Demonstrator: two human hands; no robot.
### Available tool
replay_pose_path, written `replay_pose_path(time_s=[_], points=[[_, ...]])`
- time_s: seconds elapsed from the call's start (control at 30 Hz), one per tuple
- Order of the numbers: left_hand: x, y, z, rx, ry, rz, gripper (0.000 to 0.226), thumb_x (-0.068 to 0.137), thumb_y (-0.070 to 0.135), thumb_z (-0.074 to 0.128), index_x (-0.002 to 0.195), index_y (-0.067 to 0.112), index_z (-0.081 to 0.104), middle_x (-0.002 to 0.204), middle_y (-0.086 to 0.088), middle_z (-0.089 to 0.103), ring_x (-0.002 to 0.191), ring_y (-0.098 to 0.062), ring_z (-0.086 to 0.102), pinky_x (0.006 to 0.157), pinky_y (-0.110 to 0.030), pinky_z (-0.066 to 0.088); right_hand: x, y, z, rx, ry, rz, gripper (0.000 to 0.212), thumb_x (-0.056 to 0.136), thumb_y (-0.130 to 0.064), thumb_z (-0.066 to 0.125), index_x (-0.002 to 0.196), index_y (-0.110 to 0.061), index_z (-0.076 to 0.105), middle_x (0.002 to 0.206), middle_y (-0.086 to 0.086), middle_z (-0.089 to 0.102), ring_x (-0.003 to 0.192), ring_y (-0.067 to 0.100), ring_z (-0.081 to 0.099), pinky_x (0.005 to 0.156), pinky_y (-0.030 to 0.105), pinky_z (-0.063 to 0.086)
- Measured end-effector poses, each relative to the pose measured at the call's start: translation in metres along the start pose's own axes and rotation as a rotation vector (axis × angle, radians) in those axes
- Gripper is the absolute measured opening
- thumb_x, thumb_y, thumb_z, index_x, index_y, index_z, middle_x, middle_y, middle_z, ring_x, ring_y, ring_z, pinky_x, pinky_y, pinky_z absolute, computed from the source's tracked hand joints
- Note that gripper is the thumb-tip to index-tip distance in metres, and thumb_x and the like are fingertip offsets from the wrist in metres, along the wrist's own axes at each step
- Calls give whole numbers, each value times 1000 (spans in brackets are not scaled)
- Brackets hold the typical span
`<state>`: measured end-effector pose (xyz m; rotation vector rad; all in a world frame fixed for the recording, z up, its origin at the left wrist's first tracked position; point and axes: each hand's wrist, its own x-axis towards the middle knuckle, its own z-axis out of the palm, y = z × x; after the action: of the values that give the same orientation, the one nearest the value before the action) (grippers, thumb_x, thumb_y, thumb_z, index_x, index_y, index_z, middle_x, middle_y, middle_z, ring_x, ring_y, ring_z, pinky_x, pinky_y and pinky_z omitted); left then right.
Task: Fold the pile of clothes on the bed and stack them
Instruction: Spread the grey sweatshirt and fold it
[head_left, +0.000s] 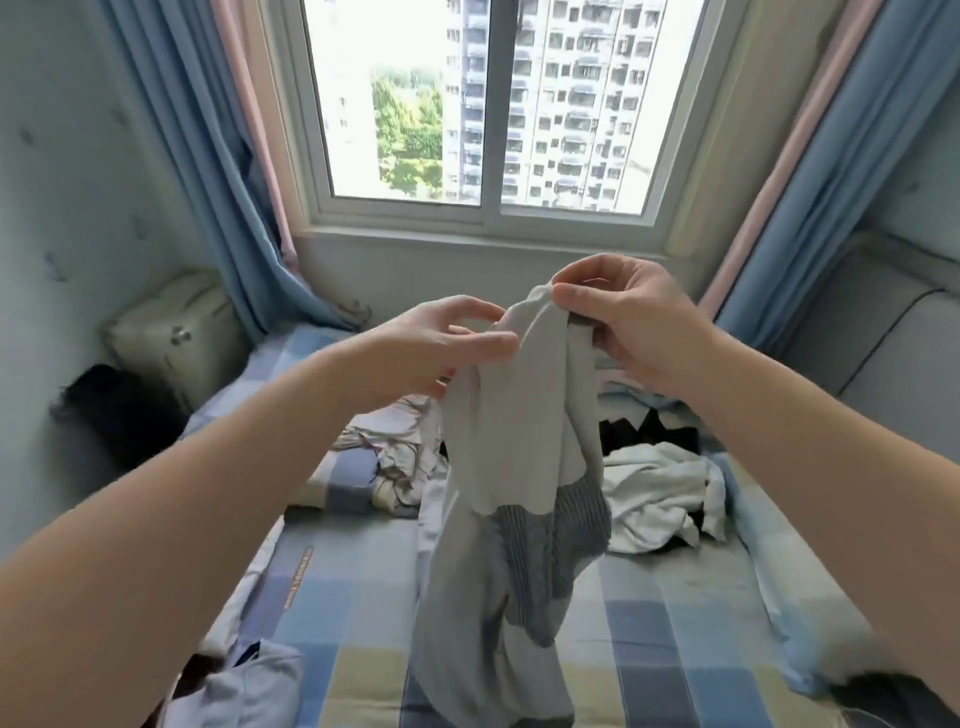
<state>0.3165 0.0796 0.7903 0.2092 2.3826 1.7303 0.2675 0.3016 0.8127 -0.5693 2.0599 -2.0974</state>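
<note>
Now left hand (441, 345) and right hand (639, 322) both pinch the hanging grey garment (519, 415).

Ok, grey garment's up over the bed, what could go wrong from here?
The pale grey knit garment hangs from fingertip pinches of the left hand and right hand alone, so it may slip. Its lower end trails onto the blue checked bedsheet near the crumpled white garment and might drag it.

Left grip (431, 348) and right grip (639, 322) pinch the top of a grey garment (519, 426) hanging over the checked bed (675, 623)
</note>
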Motion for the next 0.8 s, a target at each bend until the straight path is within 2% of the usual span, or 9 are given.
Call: replay_pose_path(time_s=[0.1,0.17,0.27,0.33,0.43,0.53,0.6,0.7,0.8], points=[[-8,33,3,109,220,97,21,83,23,81,97,18,67,100,-19,73,83,-28,69,81,-52,59,6,-30,-1,80,6,-85,12,86,-1,72,82,-10,67,71,3,69,64,15,62,63,29,52],[-10,47,4,85,268,123,17,83,18,78,91,14,64,92,-24,68,78,-28,62,73,-42,55,6,-44,-10,78,0,-124,13,86,0,73,81,-10,66,71,4,67,65,16,62,61,29,53],[-15,67,18,305,337,132,9,90,5,66,88,13,61,73,-9,55,70,-21,51,61,-27,43,8,-57,-31,-17,22,-186,13,86,-2,75,80,-12,69,71,2,68,66,15,65,64,30,53],[-16,77,30,519,365,83,13,89,7,62,84,19,61,69,-1,51,64,-18,46,56,-25,38,11,-64,-51,-30,57,-209,13,85,-3,75,79,-13,70,69,0,69,66,15,65,66,33,52],[-17,83,44,826,170,-194,7,88,20,69,84,25,67,75,4,58,63,-13,52,51,-22,40,15,-75,-83,-1,77,-213,14,85,-2,75,78,-14,71,70,0,68,67,16,64,67,33,52],[-12,82,55,825,-85,-374,17,80,43,78,93,33,73,96,4,72,83,-13,67,74,-29,58,13,-91,-105,83,8,-205,13,88,0,71,82,-12,69,70,0,67,67,15,62,65,30,50],[-2,86,67,735,-7,-254,31,83,47,77,110,37,68,115,8,69,103,-15,68,95,-39,57,9,-102,-115,134,-92,-195,14,92,0,67,84,-11,69,74,2,65,68,16,60,66,30,49],[20,105,85,585,223,46,57,88,44,73,139,37,48,138,11,53,124,-11,54,106,-34,47,4,-120,-117,115,-243,-193,16,95,-1,61,86,-11,69,77,5,64,67,17,59,62,28,50],[41,126,101,274,148,261,63,89,20,75,145,25,47,142,4,56,129,-10,52,104,-31,46,0,-131,-115,59,-311,-216,16,98,-3,57,89,-11,67,73,5,62,62,17,57,57,26,49]])
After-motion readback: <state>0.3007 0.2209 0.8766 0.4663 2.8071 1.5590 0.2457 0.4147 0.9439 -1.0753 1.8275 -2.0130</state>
